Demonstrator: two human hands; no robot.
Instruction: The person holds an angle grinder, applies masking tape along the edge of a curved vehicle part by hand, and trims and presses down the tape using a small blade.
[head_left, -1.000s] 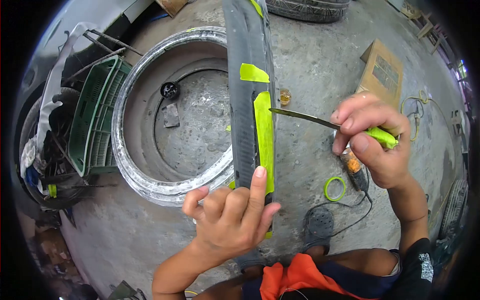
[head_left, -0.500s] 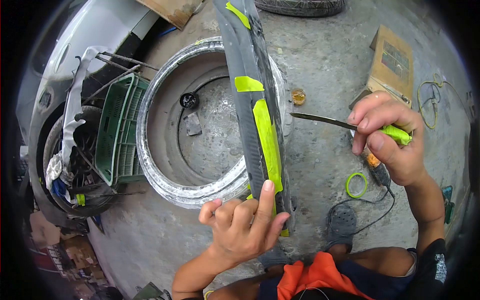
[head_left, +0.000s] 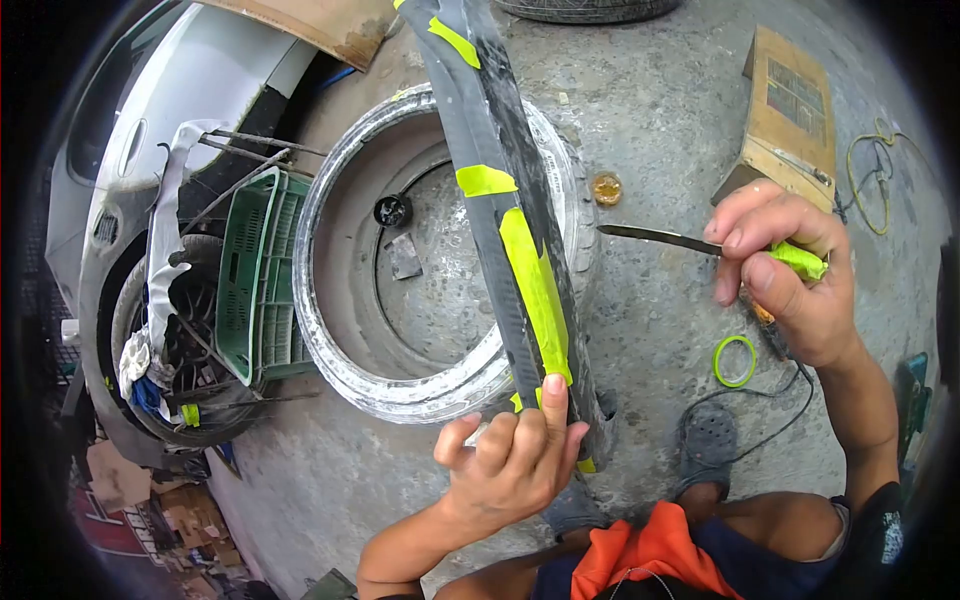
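Observation:
A long dark grey strip (head_left: 490, 225), like a car trim piece, lies across the tyre (head_left: 320, 345) with several pieces of bright green tape on it. The index finger of my left hand (head_left: 515, 455) is stretched out onto the lower end of the longest tape piece (head_left: 535, 295). Its other fingers are loosely curled and hold nothing. My right hand (head_left: 790, 265) is closed round a knife (head_left: 665, 238) whose handle end is wrapped in green tape. The thin blade points left, toward the strip, and appears apart from it.
Inside the tyre are a black cup (head_left: 392, 210) and a small grey sheet (head_left: 404, 257). A green crate (head_left: 245, 290) stands by the car (head_left: 170, 80) at left. To the right are an amber-filled tub (head_left: 606, 188), a cardboard box (head_left: 790, 110), a tape roll (head_left: 734, 361) and a cable (head_left: 790, 392).
The view has shifted slightly. The strip's far end has swung a little left relative to the tyre. My left fingertip stays at the tape's lower end, and my right hand still holds the knife.

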